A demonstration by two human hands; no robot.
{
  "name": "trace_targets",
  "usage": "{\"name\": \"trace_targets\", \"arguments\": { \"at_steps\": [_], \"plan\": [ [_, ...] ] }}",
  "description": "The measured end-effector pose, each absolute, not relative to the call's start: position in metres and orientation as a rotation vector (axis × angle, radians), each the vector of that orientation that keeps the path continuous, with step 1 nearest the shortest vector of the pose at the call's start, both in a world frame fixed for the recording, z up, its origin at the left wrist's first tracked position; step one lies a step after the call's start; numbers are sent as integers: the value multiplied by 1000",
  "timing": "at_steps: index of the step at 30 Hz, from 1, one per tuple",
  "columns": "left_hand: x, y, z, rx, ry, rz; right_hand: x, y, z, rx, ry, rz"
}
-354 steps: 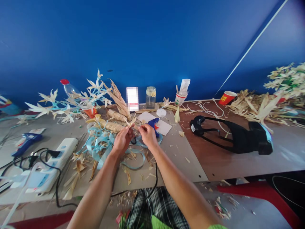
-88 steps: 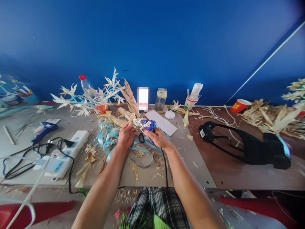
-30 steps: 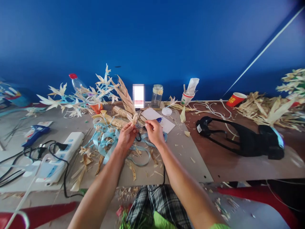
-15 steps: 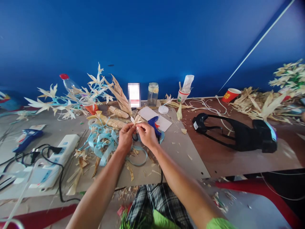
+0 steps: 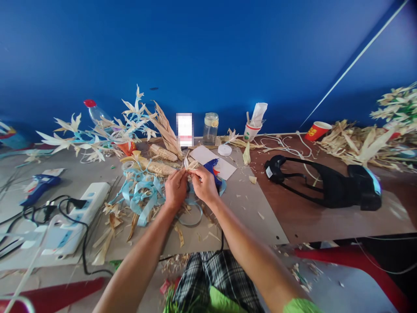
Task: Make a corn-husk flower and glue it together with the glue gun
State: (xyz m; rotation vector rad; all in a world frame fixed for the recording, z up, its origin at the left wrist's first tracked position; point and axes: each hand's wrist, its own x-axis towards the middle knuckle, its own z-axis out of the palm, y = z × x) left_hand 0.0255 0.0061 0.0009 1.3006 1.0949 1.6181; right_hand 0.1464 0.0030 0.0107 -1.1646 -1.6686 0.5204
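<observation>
Both my hands meet over the middle of the table, pinching a small pale corn husk flower (image 5: 190, 165) from either side. My left hand (image 5: 176, 187) is closed at its base, with the fingertips mostly hidden. My right hand (image 5: 204, 184) pinches it between thumb and fingers. Just behind my right hand lies a blue glue gun (image 5: 212, 166). Left of my left hand is a tangle of light blue ribbon (image 5: 141, 195), with corn cobs (image 5: 158, 167) behind it. A white card (image 5: 224, 167) lies beyond the glue gun.
At left are a white power strip (image 5: 87, 208) with black cables and a second blue glue gun (image 5: 41, 186). Finished husk flowers (image 5: 78, 139) stand behind. A glass jar (image 5: 210, 129), a paper cup (image 5: 252, 130) and a black headset (image 5: 325, 180) lie back and right.
My fingers have turned and drawn closer around the husk flower, whose petals now show less spread. The view has shifted slightly; other things have stayed in place.
</observation>
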Motion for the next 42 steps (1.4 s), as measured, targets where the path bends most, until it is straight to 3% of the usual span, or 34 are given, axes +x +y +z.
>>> {"name": "trace_targets", "arguments": {
  "at_steps": [5, 12, 18, 31, 42],
  "plan": [
    [20, 10, -4, 1425, 1159, 1636, 148, 3, 10, -1178, -1700, 461],
    [14, 13, -5, 1956, 1428, 1646, 157, 13, 14, -1024, -987, 1248],
    [10, 15, -8, 2294, 1513, 1624, 162, 12, 21, -955, -976, 1456],
    [20, 12, -10, 2023, 1387, 1683, 153, 12, 14, -574, -575, 1888],
    [22, 12, -12, 1955, 1360, 1781, 148, 8, 14, -406, -517, 2000]
  ]
}}
